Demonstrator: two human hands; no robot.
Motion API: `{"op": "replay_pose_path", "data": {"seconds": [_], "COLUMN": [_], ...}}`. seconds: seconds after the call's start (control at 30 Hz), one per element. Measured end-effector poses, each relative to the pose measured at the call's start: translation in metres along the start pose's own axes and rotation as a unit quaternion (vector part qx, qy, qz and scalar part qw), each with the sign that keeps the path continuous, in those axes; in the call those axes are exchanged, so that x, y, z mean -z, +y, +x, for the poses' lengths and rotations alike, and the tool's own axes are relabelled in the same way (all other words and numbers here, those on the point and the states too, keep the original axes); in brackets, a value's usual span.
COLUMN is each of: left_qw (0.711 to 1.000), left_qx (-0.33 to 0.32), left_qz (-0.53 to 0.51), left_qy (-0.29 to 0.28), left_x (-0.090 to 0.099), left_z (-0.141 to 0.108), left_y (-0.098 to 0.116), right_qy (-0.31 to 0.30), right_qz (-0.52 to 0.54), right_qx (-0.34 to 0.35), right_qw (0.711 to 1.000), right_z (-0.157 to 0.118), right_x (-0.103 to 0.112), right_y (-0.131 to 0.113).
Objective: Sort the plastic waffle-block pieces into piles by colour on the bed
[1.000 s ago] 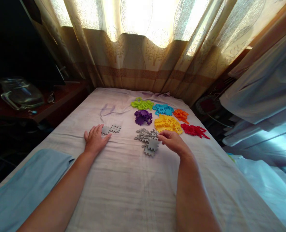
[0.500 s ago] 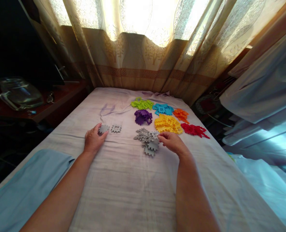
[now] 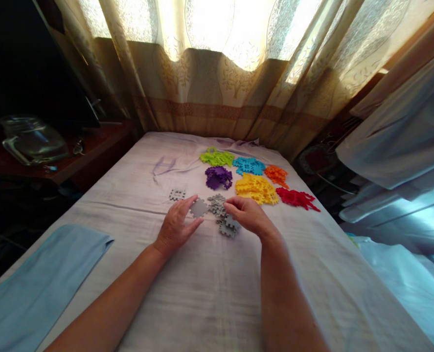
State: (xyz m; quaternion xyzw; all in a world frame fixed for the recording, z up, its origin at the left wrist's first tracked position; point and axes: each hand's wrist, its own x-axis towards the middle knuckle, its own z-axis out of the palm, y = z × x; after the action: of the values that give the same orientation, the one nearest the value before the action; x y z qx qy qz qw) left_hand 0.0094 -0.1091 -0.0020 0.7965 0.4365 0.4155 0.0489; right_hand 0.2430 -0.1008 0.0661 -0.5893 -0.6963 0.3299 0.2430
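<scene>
My left hand (image 3: 178, 222) grips a flat grey notched tile (image 3: 198, 208) between thumb and fingers, holding it just left of a pile of grey interlocking pieces (image 3: 217, 204). Over the right side of that pile is my right hand (image 3: 248, 212), its fingers pinched together; what they hold, if anything, is hidden. A second grey tile (image 3: 177, 194), with cut-outs, lies alone on the sheet beyond my left hand.
Beyond the grey pile lie heaps of purple (image 3: 218, 177), lime green (image 3: 217, 157), blue (image 3: 249, 165), yellow (image 3: 256, 189), orange (image 3: 276, 175) and red pieces (image 3: 297, 198). A blue cloth (image 3: 51, 274) covers the left edge. A glass jug (image 3: 35, 142) stands on a side table.
My left hand has carried the solid grey tile rightward, from beside the cut-out tile to the grey pile. My right hand has shifted a little left over the pile.
</scene>
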Motion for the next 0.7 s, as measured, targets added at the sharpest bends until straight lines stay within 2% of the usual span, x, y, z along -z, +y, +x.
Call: {"op": "replay_pose_path", "data": {"seconds": [0.13,0.33,0.47,0.57,0.7], "left_qw": [0.999,0.999,0.999,0.998,0.975], "left_qx": [-0.030,-0.028,-0.037,-0.013,0.124], "left_qz": [-0.017,-0.020,-0.008,0.057,0.183], "left_qy": [-0.013,-0.006,-0.004,-0.009,-0.035], "left_x": [-0.007,-0.007,-0.007,-0.004,0.004], "left_z": [-0.003,-0.006,-0.004,-0.001,0.000], "left_y": [0.016,0.018,0.014,-0.001,-0.033], "right_qy": [-0.053,-0.046,-0.046,0.012,0.141], "right_qz": [0.065,0.135,0.173,0.165,0.144], "right_qx": [0.027,0.002,-0.011,-0.013,-0.053], "right_qw": [0.996,0.990,0.984,0.986,0.978], "right_z": [0.002,0.007,0.008,0.009,0.010], "right_x": [-0.013,-0.028,-0.028,-0.015,0.009], "right_y": [-0.010,-0.009,-0.009,0.000,0.028]}}
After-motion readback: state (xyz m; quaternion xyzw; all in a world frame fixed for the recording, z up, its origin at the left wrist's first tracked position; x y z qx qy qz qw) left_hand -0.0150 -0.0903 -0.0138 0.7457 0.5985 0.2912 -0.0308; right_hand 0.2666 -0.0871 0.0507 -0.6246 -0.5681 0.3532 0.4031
